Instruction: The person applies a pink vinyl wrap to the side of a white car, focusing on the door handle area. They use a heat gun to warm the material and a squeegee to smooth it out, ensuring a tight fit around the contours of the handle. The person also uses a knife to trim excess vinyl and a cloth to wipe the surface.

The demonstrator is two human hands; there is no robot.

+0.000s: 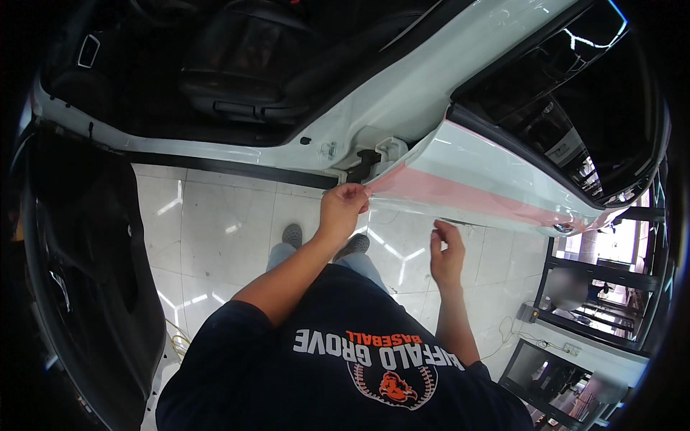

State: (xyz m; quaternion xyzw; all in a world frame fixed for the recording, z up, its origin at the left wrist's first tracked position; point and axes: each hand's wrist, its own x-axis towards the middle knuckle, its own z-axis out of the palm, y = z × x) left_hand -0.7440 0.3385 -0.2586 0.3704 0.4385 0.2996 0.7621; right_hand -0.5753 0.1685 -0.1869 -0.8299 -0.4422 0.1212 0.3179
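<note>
A pale-coloured car's rear door (460,154) stands ajar, its dark window farther out. Along the door panel runs a long pink strip of film (460,191), with a clear, glossy margin below it. The fingers of my left hand (343,214) pinch the near end of this film, beside the door's front edge and hinge. My right hand (446,253) is raised just below the door's lower side, thumb and fingers curled together. Whatever lies between its fingertips, if anything, is too small to make out.
At upper left is the car's dark interior with a black seat (241,54). An opened front door (90,266) with a black inner panel stands on the left. White floor tiles (215,215) lie under my feet. Dark-framed glass panels (600,287) and a yellow cable (507,334) are at right.
</note>
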